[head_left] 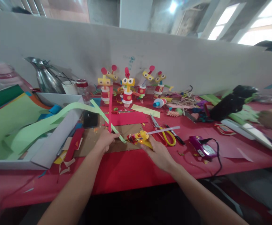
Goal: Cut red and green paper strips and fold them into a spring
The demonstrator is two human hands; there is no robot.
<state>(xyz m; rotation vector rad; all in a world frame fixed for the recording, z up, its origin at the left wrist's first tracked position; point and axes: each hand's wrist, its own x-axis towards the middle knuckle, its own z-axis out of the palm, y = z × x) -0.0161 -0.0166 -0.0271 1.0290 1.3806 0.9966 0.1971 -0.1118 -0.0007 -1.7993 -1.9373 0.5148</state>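
Observation:
Fingers pressed together, my left hand (106, 140) holds crossed paper strips, a red one (110, 109) standing upright and a light green one (106, 118) slanting down to the right. The green strip's lower end lies by the tip of a yellow hot glue gun (141, 136). My right hand (158, 153) is closed around that glue gun, which points left over a brown cardboard piece (86, 142). A clear glue stick (166, 129) sticks out of its back.
Finished paper figures (127, 93) stand at the back. Yellow-handled scissors (167, 134) and a purple device (202, 148) with a black cable lie to the right. A white box (56, 125) of coloured paper is at left. Another person's hand (270, 122) shows far right.

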